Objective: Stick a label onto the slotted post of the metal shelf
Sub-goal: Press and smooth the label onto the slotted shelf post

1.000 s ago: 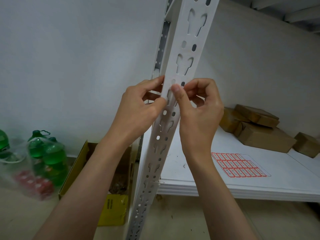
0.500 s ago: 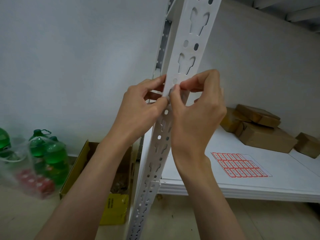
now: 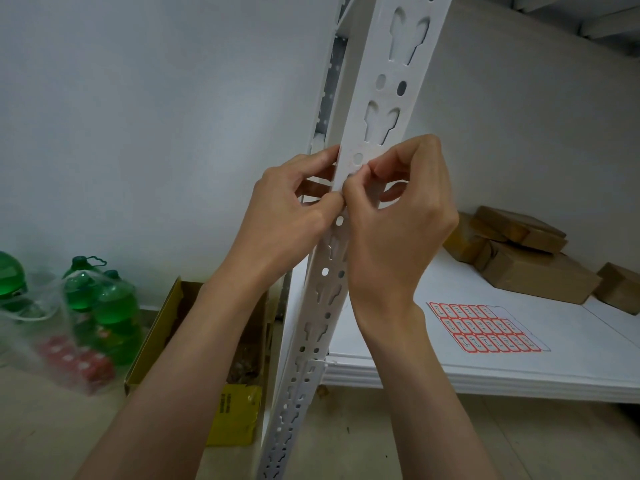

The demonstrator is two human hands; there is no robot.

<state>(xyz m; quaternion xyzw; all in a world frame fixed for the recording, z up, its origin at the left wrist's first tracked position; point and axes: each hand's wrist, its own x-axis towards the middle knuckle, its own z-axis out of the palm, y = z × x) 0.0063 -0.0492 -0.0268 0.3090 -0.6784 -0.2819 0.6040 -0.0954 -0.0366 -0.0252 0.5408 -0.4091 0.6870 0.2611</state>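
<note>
Both hands, left hand (image 3: pixel 284 216) and right hand (image 3: pixel 398 216), pinch with narrow fingers at the slotted post (image 3: pixel 381 109) front face (label hidden, probably thin, floppy, best held by its edges).

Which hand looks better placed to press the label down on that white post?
Probably the right hand: its thumb and forefinger pinch at the slotted post face. The left hand grips the post's edge, steadying it.

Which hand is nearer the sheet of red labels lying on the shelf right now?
Right. The right hand is at the slotted post, above and left of the red label sheet. The left hand is on the post's far side, farther away.
</note>
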